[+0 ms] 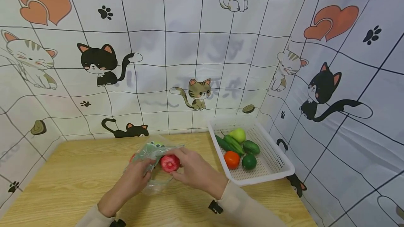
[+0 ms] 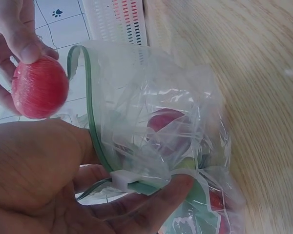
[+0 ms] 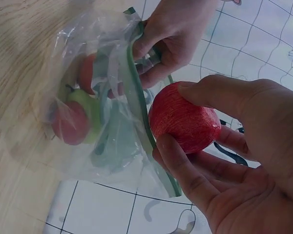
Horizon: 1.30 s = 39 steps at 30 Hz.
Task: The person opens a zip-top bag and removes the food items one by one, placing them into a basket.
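Observation:
My right hand (image 1: 199,171) holds a red apple (image 3: 185,119) between thumb and fingers, right at the mouth of a clear zip bag (image 2: 119,73) with a green seal. The bag's edge is gripped by my left hand (image 1: 134,179), whose fingers curl round the seal strip near its white slider (image 2: 121,179). Inside the bag, the right wrist view shows a red fruit (image 3: 70,126), a green fruit (image 3: 93,105) with a stem, and another reddish fruit (image 3: 86,74) partly hidden by the green print. The bag lies over the wooden table.
To the right on the table (image 1: 79,171) stands a white perforated basket (image 1: 274,160). In it lie a tomato (image 1: 231,159), a light green fruit (image 1: 238,135), long green peppers (image 1: 233,143) and other green vegetables. A cat-patterned cloth (image 1: 183,55) hangs behind and at the sides.

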Motion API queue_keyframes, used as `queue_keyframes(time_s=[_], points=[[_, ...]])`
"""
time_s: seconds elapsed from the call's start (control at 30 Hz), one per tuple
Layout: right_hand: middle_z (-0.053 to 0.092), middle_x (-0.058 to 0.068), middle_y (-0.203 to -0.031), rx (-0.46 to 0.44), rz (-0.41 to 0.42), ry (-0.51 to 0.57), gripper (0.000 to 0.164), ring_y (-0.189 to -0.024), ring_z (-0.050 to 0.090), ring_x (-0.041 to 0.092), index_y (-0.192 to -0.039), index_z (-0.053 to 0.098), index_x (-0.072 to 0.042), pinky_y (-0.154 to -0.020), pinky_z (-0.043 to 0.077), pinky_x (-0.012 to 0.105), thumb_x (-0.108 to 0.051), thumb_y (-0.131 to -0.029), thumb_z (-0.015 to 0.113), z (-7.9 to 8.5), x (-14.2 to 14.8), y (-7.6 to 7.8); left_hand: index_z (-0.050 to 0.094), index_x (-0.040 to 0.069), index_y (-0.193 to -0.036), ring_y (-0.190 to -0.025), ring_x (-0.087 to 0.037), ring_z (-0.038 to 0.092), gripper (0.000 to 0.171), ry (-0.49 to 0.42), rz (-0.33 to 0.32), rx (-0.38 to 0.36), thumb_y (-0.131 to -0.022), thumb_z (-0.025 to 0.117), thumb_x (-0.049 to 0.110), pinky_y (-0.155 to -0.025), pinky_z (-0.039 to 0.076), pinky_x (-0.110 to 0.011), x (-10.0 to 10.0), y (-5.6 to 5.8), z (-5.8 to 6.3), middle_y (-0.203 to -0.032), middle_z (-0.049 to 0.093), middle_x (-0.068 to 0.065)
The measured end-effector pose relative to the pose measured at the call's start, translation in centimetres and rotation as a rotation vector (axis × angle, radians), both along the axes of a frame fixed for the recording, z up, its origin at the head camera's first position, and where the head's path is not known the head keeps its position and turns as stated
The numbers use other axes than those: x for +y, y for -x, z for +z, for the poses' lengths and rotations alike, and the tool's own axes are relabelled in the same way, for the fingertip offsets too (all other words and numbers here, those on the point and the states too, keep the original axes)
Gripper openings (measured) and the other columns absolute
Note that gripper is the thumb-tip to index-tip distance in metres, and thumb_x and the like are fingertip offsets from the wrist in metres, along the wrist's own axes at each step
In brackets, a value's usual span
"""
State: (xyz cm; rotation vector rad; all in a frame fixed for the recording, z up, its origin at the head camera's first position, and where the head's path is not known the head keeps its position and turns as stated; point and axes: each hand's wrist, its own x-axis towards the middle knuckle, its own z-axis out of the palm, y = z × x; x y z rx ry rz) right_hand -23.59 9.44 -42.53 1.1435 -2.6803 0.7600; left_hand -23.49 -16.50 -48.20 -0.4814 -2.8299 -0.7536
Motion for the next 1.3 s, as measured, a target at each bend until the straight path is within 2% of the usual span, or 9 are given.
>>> queue_keyframes(time_s=[0.17, 0.4, 0.53, 0.73, 0.8, 0.93, 1.07, 1.3], points=[[0.077, 0.010, -0.144, -0.002, -0.011, 0.022, 0.061, -0.116, 0.077, 0.013, -0.153, 0.067, -0.010, -0.097, 0.062, 0.015, -0.015, -0.099, 0.095, 0.8, 0.8, -0.2, 0.082, 0.001, -0.129, -0.109, -0.031, 0.076, 0.034, 0.006, 0.015, -0.012, -0.095, 0.081, -0.002, -0.089, 0.065, -0.056, 0.1, 0.0, 0.1, -0.124, 0.085, -0.020], [0.077, 0.011, -0.140, -0.022, -0.024, 0.076, 0.061, -0.114, 0.078, 0.018, -0.152, 0.066, -0.010, -0.096, 0.069, 0.026, -0.012, -0.098, 0.095, 1.6, 2.0, -0.5, 0.083, 0.003, -0.131, -0.124, -0.040, 0.078, 0.034, 0.020, 0.025, -0.018, -0.098, 0.081, 0.001, -0.097, 0.067, -0.061, 0.2, -0.1, 0.4, -0.131, 0.083, -0.023], [0.078, 0.012, -0.142, -0.015, -0.021, 0.089, 0.061, -0.115, 0.079, 0.021, -0.151, 0.067, -0.009, -0.095, 0.070, 0.028, -0.011, -0.098, 0.096, 1.8, 2.6, -0.5, 0.083, 0.004, -0.132, -0.127, -0.042, 0.077, 0.033, 0.022, 0.025, -0.020, -0.099, 0.081, 0.002, -0.099, 0.067, -0.063, 0.2, -0.1, 0.5, -0.133, 0.083, -0.022], [0.078, 0.013, -0.139, -0.016, -0.034, 0.103, 0.061, -0.112, 0.080, 0.022, -0.151, 0.066, -0.005, -0.092, 0.069, 0.024, -0.009, -0.098, 0.095, 2.0, 4.0, -0.2, 0.084, 0.005, -0.133, -0.128, -0.041, 0.077, 0.033, 0.024, 0.030, -0.026, -0.100, 0.081, 0.004, -0.099, 0.066, -0.062, 0.1, -0.1, 0.3, -0.134, 0.083, -0.022], [0.079, 0.012, -0.138, -0.010, -0.051, 0.100, 0.061, -0.110, 0.081, 0.022, -0.150, 0.067, -0.005, -0.091, 0.068, 0.023, -0.010, -0.097, 0.096, 2.0, 4.6, -0.1, 0.084, 0.006, -0.133, -0.128, -0.040, 0.077, 0.033, 0.024, 0.029, -0.025, -0.100, 0.081, 0.004, -0.098, 0.066, -0.061, 0.1, -0.1, 0.3, -0.134, 0.083, -0.022], [0.081, 0.012, -0.137, 0.012, -0.098, 0.089, 0.060, -0.106, 0.082, 0.022, -0.148, 0.068, -0.004, -0.088, 0.070, 0.027, -0.010, -0.095, 0.097, 1.7, 5.8, 0.1, 0.084, 0.005, -0.132, -0.127, -0.039, 0.077, 0.033, 0.023, 0.022, -0.018, -0.100, 0.081, 0.003, -0.100, 0.066, -0.061, 0.1, -0.1, 0.3, -0.134, 0.083, -0.020], [0.081, 0.012, -0.134, -0.004, -0.134, 0.099, 0.059, -0.105, 0.082, 0.021, -0.146, 0.069, -0.004, -0.087, 0.071, 0.030, -0.007, -0.094, 0.098, 1.6, 6.9, 0.3, 0.084, 0.006, -0.131, -0.129, -0.041, 0.077, 0.032, 0.021, 0.020, -0.011, -0.100, 0.081, 0.003, -0.103, 0.066, -0.062, 0.0, -0.2, 0.3, -0.134, 0.084, -0.019], [0.081, 0.012, -0.130, -0.022, -0.223, 0.053, 0.061, -0.104, 0.080, 0.018, -0.145, 0.069, -0.003, -0.084, 0.069, 0.025, -0.007, -0.092, 0.099, 1.7, 9.2, 0.6, 0.085, 0.005, -0.132, -0.129, -0.041, 0.077, 0.032, 0.013, 0.014, -0.006, -0.101, 0.081, 0.003, -0.105, 0.065, -0.063, -0.1, -0.1, 0.2, -0.135, 0.084, -0.018]])
